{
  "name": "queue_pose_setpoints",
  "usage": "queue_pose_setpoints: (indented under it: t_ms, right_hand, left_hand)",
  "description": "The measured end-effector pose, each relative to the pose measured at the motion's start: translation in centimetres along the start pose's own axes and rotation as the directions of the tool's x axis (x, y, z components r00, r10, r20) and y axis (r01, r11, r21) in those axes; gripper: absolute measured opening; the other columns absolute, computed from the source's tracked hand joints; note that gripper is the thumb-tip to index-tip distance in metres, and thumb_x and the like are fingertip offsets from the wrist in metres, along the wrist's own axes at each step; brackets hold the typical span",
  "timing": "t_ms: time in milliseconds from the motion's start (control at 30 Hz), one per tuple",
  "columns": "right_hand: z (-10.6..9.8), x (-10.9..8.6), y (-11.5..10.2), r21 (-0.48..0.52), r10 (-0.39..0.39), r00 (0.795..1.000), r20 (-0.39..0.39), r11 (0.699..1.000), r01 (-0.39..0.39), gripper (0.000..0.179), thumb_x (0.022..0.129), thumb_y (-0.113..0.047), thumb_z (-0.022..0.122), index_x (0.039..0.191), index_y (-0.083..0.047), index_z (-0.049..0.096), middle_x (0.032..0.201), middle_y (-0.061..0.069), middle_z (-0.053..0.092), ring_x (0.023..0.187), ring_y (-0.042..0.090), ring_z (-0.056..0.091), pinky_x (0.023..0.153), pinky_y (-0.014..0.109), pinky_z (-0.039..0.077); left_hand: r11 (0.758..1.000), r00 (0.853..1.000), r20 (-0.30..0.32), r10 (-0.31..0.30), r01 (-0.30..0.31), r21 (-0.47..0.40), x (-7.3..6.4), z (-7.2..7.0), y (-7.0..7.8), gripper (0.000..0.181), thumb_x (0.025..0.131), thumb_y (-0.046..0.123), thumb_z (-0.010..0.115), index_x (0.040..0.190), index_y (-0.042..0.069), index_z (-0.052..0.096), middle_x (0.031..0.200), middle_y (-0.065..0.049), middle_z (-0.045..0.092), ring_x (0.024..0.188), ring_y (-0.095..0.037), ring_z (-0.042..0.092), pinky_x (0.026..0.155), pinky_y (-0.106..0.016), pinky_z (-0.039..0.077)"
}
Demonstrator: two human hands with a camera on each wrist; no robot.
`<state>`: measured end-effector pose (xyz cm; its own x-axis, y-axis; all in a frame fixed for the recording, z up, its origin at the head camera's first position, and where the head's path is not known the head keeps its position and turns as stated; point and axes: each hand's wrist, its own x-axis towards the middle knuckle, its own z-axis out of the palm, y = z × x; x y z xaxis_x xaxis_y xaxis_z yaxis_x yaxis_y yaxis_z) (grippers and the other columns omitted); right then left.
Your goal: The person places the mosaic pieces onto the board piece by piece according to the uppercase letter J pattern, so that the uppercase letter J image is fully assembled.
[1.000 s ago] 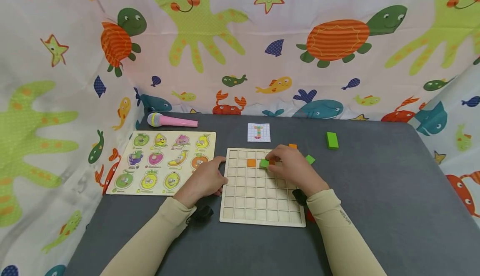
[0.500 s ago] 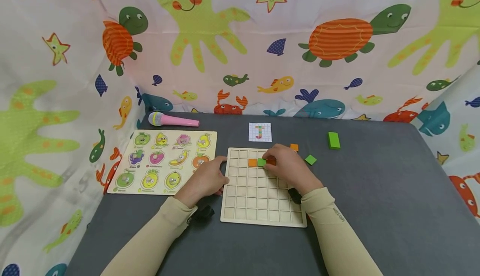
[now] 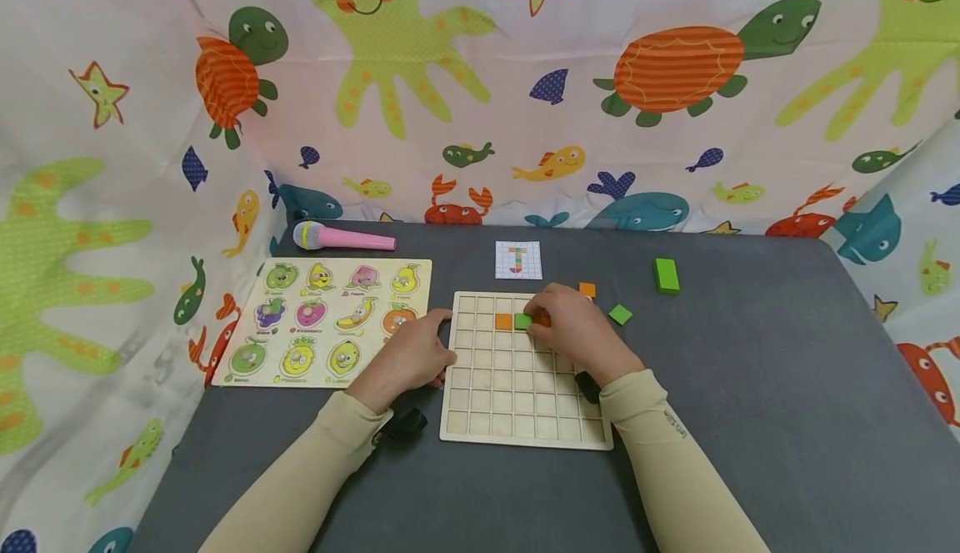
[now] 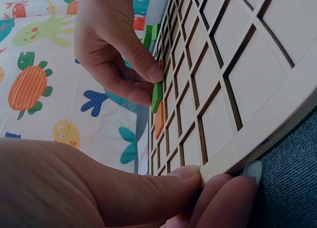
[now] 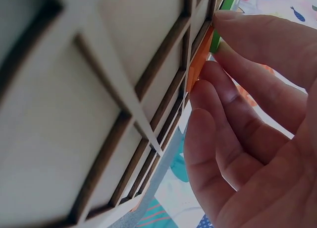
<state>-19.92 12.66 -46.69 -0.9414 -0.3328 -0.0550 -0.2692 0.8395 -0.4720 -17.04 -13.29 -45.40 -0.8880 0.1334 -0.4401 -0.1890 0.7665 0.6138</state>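
Observation:
A wooden grid board (image 3: pixel 510 394) lies on the dark table. My left hand (image 3: pixel 408 355) grips its left edge, the thumb on the rim and fingers below it, as the left wrist view shows. My right hand (image 3: pixel 577 328), over the board's upper part, pinches a green square tile (image 3: pixel 522 321) between thumb and finger. That tile lies beside an orange tile (image 3: pixel 504 321) on the grid. To the green tile's right, another orange tile (image 5: pixel 199 62) is mostly covered by the right hand in the head view. Whether the green tile is fully seated is hard to tell.
Behind the board lies a small card (image 3: pixel 518 260) printed with a J of coloured squares. A loose orange tile (image 3: pixel 587 290), a green tile (image 3: pixel 620 314) and a green block (image 3: pixel 666 276) are to the right. Left are a fruit picture board (image 3: pixel 322 365) and pink toy microphone (image 3: pixel 352 239).
My right hand has moved slightly left, and the green tile has come up closer to the left orange tile. The left hand keeps its hold on the board.

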Motion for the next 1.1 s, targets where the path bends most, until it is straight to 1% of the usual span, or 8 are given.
queue_pose_setpoints:
  t_ms: [300,600,767,1100]
  right_hand:
    - [-0.01,0.05,0.05,0.007,0.004,1.0,0.01,1.0,-0.004,0.022,0.097,-0.022,0.08,0.117,-0.012,0.082,0.115,0.006,0.073,0.098,0.023,0.066,0.091,0.043,0.06]
    - [-0.06,0.06,0.12,0.016,-0.003,1.0,0.011,1.0,0.002,0.023,0.097,-0.021,0.081,0.118,-0.012,0.082,0.114,0.006,0.073,0.097,0.022,0.065,0.09,0.043,0.06]
    - [-0.17,0.01,0.01,0.017,-0.012,1.0,0.009,1.0,0.012,0.023,0.097,-0.021,0.081,0.118,-0.011,0.081,0.113,0.007,0.073,0.096,0.022,0.065,0.088,0.042,0.06]
    - [-0.31,-0.04,-0.17,0.016,-0.001,1.0,0.021,1.0,0.001,0.024,0.097,-0.021,0.082,0.119,-0.01,0.081,0.114,0.008,0.072,0.096,0.023,0.065,0.088,0.043,0.059]
  left_hand:
    - [1.0,1.0,-0.004,-0.001,0.001,-0.008,0.1,0.15,-0.05,0.072,0.099,0.01,0.076,0.163,0.012,0.044,0.083,-0.01,0.07,0.06,-0.02,0.072,0.056,-0.029,0.058]
    - [1.0,1.0,0.001,-0.021,0.021,0.019,0.2,0.08,0.18,0.073,0.099,0.012,0.078,0.164,0.013,0.043,0.082,-0.009,0.07,0.06,-0.019,0.072,0.056,-0.027,0.057]
    - [1.0,1.0,0.003,-0.02,0.02,0.012,0.18,-0.01,0.2,0.073,0.099,0.011,0.078,0.164,0.013,0.044,0.083,-0.009,0.07,0.06,-0.02,0.072,0.056,-0.028,0.057]
    - [0.999,1.0,0.003,-0.025,0.025,0.02,0.23,0.06,0.23,0.073,0.099,0.012,0.078,0.164,0.014,0.044,0.083,-0.01,0.07,0.06,-0.019,0.071,0.055,-0.027,0.056]
